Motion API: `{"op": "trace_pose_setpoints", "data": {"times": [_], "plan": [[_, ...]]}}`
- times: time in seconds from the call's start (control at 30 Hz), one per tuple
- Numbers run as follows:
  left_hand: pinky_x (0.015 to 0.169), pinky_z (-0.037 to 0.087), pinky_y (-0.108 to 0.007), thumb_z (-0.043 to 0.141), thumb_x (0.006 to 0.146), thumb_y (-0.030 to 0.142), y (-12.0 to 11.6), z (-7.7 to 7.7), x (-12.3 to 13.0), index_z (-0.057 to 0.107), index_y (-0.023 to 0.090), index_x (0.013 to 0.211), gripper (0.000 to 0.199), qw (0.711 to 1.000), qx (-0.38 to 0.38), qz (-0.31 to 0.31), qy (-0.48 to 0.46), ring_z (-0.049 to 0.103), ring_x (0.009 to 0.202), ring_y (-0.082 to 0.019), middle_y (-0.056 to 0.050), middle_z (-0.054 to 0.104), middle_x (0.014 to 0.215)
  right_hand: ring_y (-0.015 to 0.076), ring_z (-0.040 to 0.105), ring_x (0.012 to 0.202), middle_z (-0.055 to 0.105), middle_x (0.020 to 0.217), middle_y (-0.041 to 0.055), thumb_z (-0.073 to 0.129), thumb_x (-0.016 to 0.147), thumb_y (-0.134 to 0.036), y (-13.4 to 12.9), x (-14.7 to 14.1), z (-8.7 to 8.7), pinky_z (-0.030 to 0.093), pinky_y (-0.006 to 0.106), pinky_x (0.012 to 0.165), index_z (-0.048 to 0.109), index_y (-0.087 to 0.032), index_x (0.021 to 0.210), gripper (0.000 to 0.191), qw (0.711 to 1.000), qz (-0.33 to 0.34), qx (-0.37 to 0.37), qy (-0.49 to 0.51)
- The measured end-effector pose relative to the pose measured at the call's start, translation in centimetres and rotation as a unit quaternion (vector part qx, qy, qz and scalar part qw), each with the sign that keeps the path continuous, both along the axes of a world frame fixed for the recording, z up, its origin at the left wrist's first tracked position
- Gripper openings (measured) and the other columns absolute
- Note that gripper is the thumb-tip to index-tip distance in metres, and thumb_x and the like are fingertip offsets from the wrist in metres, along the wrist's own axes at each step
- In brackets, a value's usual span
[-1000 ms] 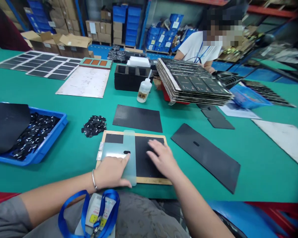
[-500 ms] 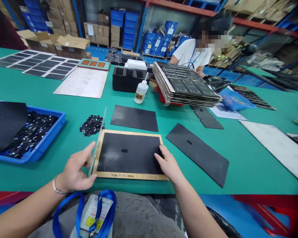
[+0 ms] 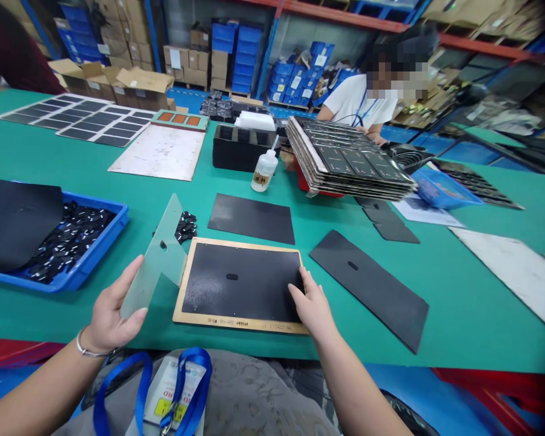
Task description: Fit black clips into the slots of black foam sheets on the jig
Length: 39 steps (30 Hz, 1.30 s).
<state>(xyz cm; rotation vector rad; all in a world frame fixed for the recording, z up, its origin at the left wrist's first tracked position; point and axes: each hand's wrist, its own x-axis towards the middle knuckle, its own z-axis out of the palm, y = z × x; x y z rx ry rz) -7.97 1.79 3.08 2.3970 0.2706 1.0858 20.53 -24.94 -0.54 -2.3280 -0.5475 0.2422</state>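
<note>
My left hand (image 3: 118,309) grips the outer edge of a translucent greenish plate (image 3: 152,257) with a small hole, raised and tilted at the left side of a wooden frame (image 3: 240,324). Whether a hinge joins the two I cannot tell. Within the frame lies a black sheet (image 3: 263,284) with a small dark oblong mark near its middle and a whitish speckled patch at left. My right hand (image 3: 315,303) rests on the frame's right edge, fingers stretched over the sheet's border. Partly hidden behind the plate is a pile of small black pieces (image 3: 186,225).
Left stands a blue tray (image 3: 86,260) of small black pieces with a black sheet over it. Loose black sheets (image 3: 252,217) lie behind and right of the frame. Further back are a squeeze bottle (image 3: 264,172), a stack of panels (image 3: 345,157) and a co-worker (image 3: 363,100).
My left hand has swung the translucent plate further left, away from the frame, so its broad face now shows. My right hand stays at the frame's right edge.
</note>
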Motion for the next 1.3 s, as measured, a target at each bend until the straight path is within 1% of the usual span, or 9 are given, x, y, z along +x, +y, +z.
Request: {"op": "trace_pose_setpoints", "data": {"times": [0.13,0.2,0.57,0.67,0.87,1.03,1.13,1.2,1.3], "plan": [[0.068,0.057,-0.033,0.046,0.082,0.037,0.0,0.2,0.3,0.023,0.025,0.143,0.067,1.000,0.006,-0.017,0.000,0.066,0.087,-0.025,-0.006,0.059,0.121,0.0232,0.046,0.120,0.047,0.132,0.0121,0.048,0.081,-0.038,-0.6,-0.2,-0.5,0.038,0.042,0.100,0.042,-0.016,0.130,0.054,0.984,-0.030,0.178,-0.001],[0.069,0.057,-0.034,0.046,0.082,0.037,-0.1,0.2,0.4,0.023,0.026,0.144,0.066,1.000,0.010,-0.023,-0.002,0.065,0.088,-0.026,-0.007,0.059,0.121,0.0218,0.050,0.114,0.050,0.128,0.0134,0.047,0.082,-0.038,-0.7,-0.1,-0.5,0.042,0.039,0.097,0.041,-0.014,0.131,0.055,0.978,-0.037,0.206,-0.010],[0.071,0.057,-0.034,0.044,0.083,0.038,-0.4,0.6,0.9,0.021,0.026,0.144,0.066,0.999,0.020,-0.038,0.007,0.065,0.091,-0.026,-0.004,0.054,0.128,0.0252,0.032,0.130,0.035,0.141,0.0099,0.042,0.081,-0.032,-0.1,-0.9,-0.4,0.026,0.046,0.109,0.045,-0.014,0.131,0.054,0.998,0.006,-0.020,-0.060],[0.069,0.058,-0.033,0.044,0.084,0.040,-0.5,0.8,1.1,0.020,0.026,0.144,0.067,0.999,0.014,-0.048,0.011,0.065,0.090,-0.026,-0.003,0.057,0.125,0.0255,0.031,0.130,0.033,0.142,0.0105,0.040,0.082,-0.031,-0.1,-1.2,-0.5,0.021,0.051,0.109,0.044,-0.015,0.131,0.052,0.993,0.031,-0.062,-0.090],[0.060,0.058,-0.033,0.044,0.084,0.039,-0.7,0.9,1.5,0.019,0.026,0.144,0.067,0.997,-0.002,-0.073,0.005,0.068,0.076,-0.023,-0.006,0.064,0.114,0.0245,0.027,0.132,0.033,0.142,0.0144,0.039,0.083,-0.027,0.0,-1.7,-1.1,0.023,0.050,0.108,0.043,-0.011,0.131,0.050,0.971,0.089,-0.135,-0.174],[0.065,0.058,-0.034,0.044,0.084,0.039,-0.7,0.7,1.6,0.020,0.027,0.144,0.066,0.998,0.000,-0.065,0.001,0.067,0.084,-0.025,-0.007,0.064,0.113,0.0251,0.019,0.135,0.028,0.144,0.0159,0.037,0.084,-0.029,0.4,-1.9,-1.1,0.015,0.054,0.108,0.042,-0.009,0.131,0.051,0.955,0.092,-0.208,-0.191],[0.067,0.058,-0.036,0.044,0.084,0.039,-0.7,0.6,1.5,0.019,0.028,0.144,0.066,0.998,0.006,-0.061,0.001,0.066,0.086,-0.026,-0.008,0.063,0.115,0.0264,0.018,0.135,0.026,0.144,0.0178,0.037,0.084,-0.029,0.4,-2.2,-1.0,0.014,0.055,0.108,0.041,-0.006,0.131,0.052,0.955,0.092,-0.215,-0.183],[0.068,0.058,-0.036,0.044,0.084,0.040,-0.6,0.6,1.5,0.019,0.027,0.144,0.067,0.998,0.007,-0.058,0.001,0.066,0.087,-0.027,-0.008,0.062,0.116,0.0269,0.022,0.134,0.030,0.142,0.0171,0.039,0.083,-0.029,0.2,-2.3,-0.9,0.014,0.055,0.108,0.043,-0.008,0.129,0.051,0.962,0.095,-0.177,-0.184],[0.068,0.058,-0.036,0.044,0.084,0.040,-0.6,0.7,1.5,0.018,0.027,0.145,0.067,0.998,0.004,-0.067,0.005,0.066,0.087,-0.026,-0.008,0.063,0.114,0.0256,0.040,0.123,0.044,0.133,0.0150,0.042,0.081,-0.032,-0.1,-1.7,-0.6,0.032,0.048,0.102,0.044,-0.012,0.128,0.050,0.983,0.066,-0.061,-0.161]]}}
